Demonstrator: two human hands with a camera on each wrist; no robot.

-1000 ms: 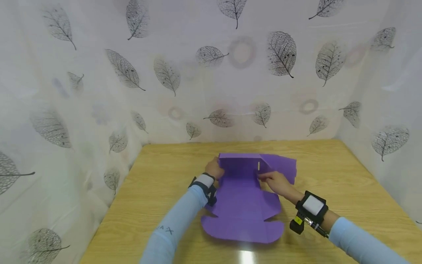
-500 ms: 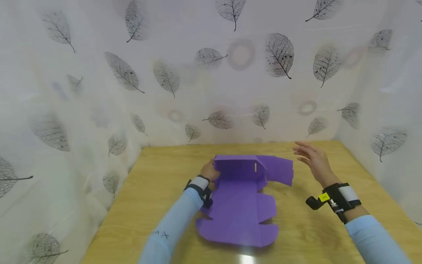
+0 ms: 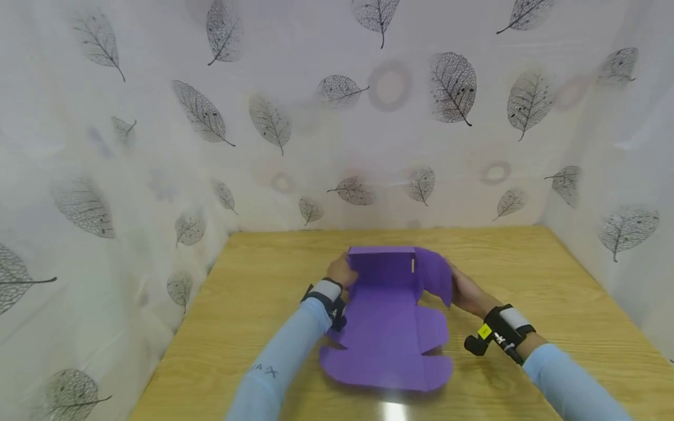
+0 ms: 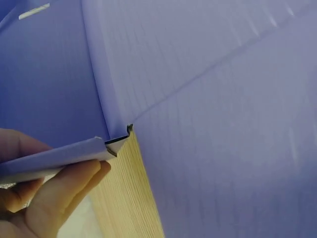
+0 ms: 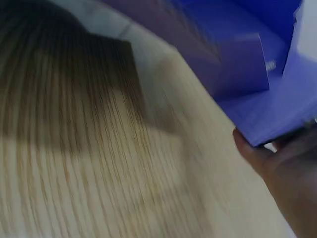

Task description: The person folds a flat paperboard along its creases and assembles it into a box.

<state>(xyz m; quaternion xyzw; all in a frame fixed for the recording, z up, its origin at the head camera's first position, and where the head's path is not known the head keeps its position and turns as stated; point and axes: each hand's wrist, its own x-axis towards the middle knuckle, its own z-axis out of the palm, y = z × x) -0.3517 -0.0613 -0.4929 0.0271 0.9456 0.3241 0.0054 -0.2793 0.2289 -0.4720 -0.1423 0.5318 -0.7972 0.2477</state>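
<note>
A purple cardboard box [image 3: 384, 327] lies partly folded on the table, its back walls raised and its front panel flat. At the back left corner my left hand [image 3: 342, 272] grips the folded side wall, thumb and fingers on either side of the board [image 4: 59, 156] in the left wrist view. My right hand [image 3: 466, 292] touches the outer edge of the right flap [image 3: 434, 275], which curves toward the front. In the right wrist view, fingertips [image 5: 242, 141] meet the flap's corner, and the other fingers are mostly hidden; I cannot tell whether they curl round it.
The wooden table [image 3: 253, 275] extends on both sides of the box. Behind it hangs a pale curtain [image 3: 295, 52] printed with leaves, which also closes off the left and right sides. Small side tabs [image 3: 432, 327] of the box stick out at the right.
My right hand left the box's inner right side, swung out to the right, and came back against the flap's outer edge. The flap has bent inward. My left hand keeps its grip.
</note>
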